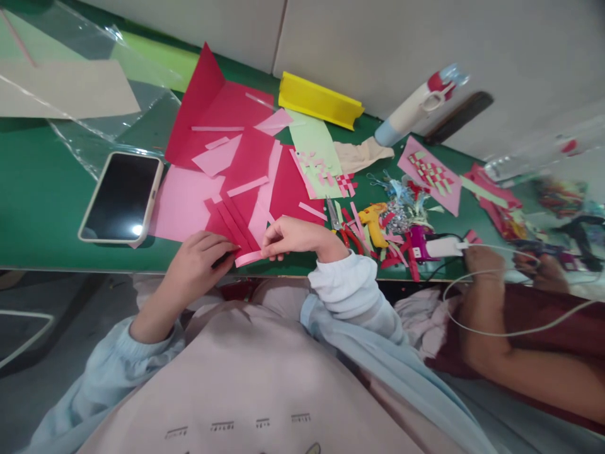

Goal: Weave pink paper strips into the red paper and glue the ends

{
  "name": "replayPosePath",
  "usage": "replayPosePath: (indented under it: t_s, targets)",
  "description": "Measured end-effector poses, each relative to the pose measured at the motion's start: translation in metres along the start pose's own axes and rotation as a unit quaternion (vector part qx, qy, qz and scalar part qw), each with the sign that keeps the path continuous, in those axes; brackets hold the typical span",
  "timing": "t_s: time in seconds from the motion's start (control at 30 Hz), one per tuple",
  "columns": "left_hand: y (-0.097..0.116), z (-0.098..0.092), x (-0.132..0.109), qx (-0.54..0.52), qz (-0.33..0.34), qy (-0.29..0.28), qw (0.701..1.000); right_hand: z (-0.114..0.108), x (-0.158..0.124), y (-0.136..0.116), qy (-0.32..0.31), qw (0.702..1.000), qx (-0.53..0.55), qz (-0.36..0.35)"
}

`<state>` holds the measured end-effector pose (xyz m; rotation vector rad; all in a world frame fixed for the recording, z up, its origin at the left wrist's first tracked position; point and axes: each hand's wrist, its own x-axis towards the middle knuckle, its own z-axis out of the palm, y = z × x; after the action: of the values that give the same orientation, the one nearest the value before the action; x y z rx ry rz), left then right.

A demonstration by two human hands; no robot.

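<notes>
a pink strip is pinched at its right end between the thumb and fingers of the right hand. its left end is gripped by the curled, closed fingers of the left hand. something dark is seen at those fingertips, but what it is cannot be told. the strip is found at the near edge of the green table, just in front of cut red sheets. a phone is laid face up to the left, well apart. scissors and a yellow glue gun are scattered among scraps to the right, near a co-worker's hand. both hands are turned inward towards each other, knuckles up, with the forearms angled in from the lap.
</notes>
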<state>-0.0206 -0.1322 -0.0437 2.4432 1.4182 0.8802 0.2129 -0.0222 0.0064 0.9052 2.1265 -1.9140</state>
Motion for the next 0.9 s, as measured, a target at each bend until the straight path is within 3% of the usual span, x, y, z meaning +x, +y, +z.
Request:
replayPosePath:
  t_s: [0.43, 0.9]
  targets:
    - [-0.004, 0.002, -0.002, 0.002, -0.001, -0.005, 1.0, 0.0, 0.013, -0.017, 0.011, 0.992, 0.008, 0.122]
    - [-0.004, 0.003, -0.003, -0.025, -0.023, -0.004, 0.999, -0.003, 0.021, -0.028, 0.014, 0.988, 0.002, 0.156]
